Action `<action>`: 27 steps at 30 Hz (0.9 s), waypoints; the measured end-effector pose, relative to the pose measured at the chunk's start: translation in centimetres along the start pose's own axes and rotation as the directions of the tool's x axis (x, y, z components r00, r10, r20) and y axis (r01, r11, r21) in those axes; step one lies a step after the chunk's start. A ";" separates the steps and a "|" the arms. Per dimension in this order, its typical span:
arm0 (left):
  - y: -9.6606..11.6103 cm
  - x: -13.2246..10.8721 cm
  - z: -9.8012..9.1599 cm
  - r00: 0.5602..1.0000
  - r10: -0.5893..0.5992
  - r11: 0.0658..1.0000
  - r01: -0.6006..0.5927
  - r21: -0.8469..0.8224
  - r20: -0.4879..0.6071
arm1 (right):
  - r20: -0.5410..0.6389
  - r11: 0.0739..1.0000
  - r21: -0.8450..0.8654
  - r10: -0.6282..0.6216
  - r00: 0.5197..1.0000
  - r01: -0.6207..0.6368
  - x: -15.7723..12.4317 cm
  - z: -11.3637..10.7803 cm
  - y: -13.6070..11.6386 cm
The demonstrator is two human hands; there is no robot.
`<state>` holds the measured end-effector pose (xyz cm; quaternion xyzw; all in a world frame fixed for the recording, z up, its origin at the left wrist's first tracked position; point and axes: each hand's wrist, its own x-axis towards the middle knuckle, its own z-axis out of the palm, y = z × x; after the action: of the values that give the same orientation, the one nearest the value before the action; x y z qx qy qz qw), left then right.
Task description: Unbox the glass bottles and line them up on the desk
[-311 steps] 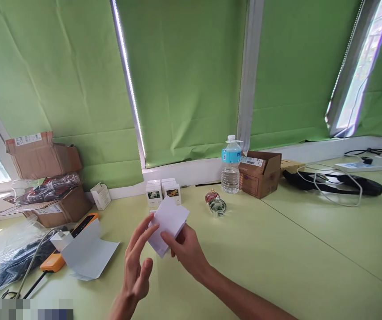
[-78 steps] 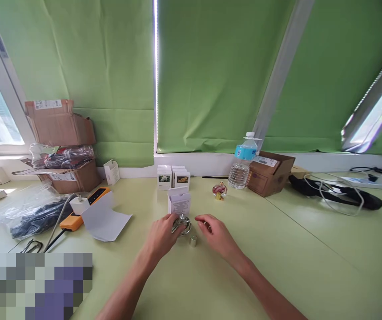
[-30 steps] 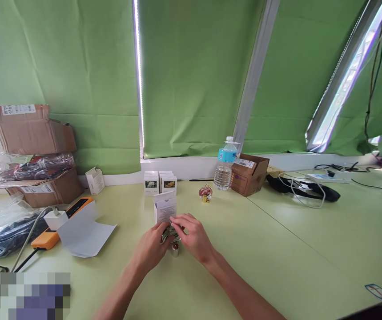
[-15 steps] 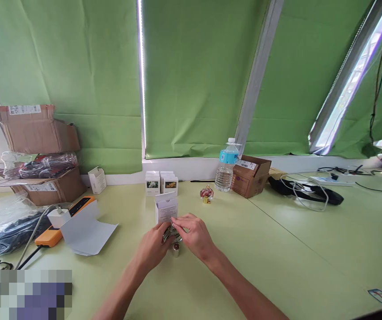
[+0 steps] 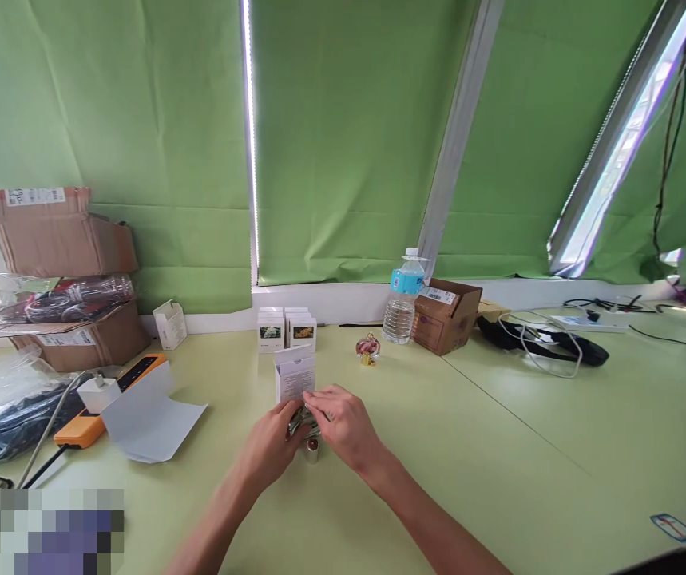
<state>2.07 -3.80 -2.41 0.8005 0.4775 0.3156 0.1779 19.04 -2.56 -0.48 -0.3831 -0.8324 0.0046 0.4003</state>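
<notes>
Between my two hands, low over the table, is a small shiny perfume bottle (image 5: 302, 422) of clear and silvery look, mostly covered by fingers. My left hand (image 5: 275, 444) is wrapped round its left side. From the right, my right hand (image 5: 343, 423) pinches with thumb and fingertips at the bottle's top; what exactly those fingertips hold is hidden. Just in front of the bottle stands a small silvery cap (image 5: 312, 450) on the table. Behind my hands an upright white carton (image 5: 295, 375) with printed text has its top flap raised.
Several small white boxes with flower pictures (image 5: 270, 334) stand at the back. To their right are a red and gold perfume bottle (image 5: 367, 346), a water bottle (image 5: 400, 315) and a cardboard box (image 5: 446, 318). A white paper sheet (image 5: 154, 419) and an orange power strip (image 5: 82, 430) lie left.
The whole view has shifted slightly, so things appear a little further left. Both hands keep their hold at the bottle, with only slight movement of the right fingers.
</notes>
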 end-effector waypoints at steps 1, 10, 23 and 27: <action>0.0 0.0 0.0 1.000 -0.004 1.000 0.004 0.000 0.000 | -0.009 0.999 0.044 0.015 1.000 -0.014 0.0 0.0 0.1; 0.2 0.0 -0.2 1.000 0.001 1.000 -0.001 -0.013 -0.008 | 0.033 0.984 -0.156 -0.076 0.997 0.080 0.0 -0.3 -0.4; 0.4 -0.1 -0.3 1.000 0.000 1.000 0.000 -0.026 -0.001 | -0.009 1.000 -0.004 0.000 1.000 0.000 0.0 0.1 -0.5; 0.4 -0.1 -0.3 1.000 0.003 1.000 -0.003 -0.016 0.002 | -0.084 0.998 0.065 0.000 0.996 0.005 -0.7 0.5 -0.1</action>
<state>2.07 -4.10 -1.93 0.8001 0.4734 0.3190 0.1843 18.90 -2.89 -1.28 -0.3685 -0.8147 0.0152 0.4475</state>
